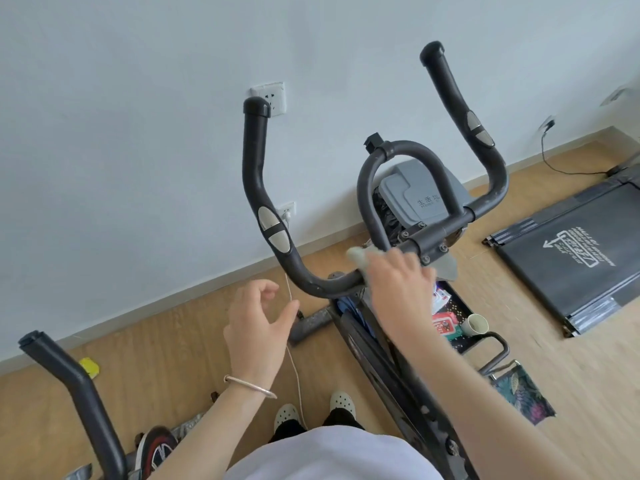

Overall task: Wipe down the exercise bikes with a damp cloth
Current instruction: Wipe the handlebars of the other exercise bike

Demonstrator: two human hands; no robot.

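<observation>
Grips a pale cloth (358, 256) in the right hand (398, 284), wrapped over the exercise bike's handlebar (311, 284) beside its centre clamp; keeps the left hand (256, 320) loosely curled, empty, near the bar's left bend.

Right hand (398, 285) gripped the cloth (357, 255); left hand (258, 320) hovered at its nine o'clock, fingers loosely curled.

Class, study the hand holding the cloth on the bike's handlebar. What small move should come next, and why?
Probably slide the right hand with the cloth along the handlebar toward its left bend. The cloth is held against the bar beside the centre clamp, the curved stretch to the left lies next in line, and the left hand hovers free, holding nothing.
</observation>
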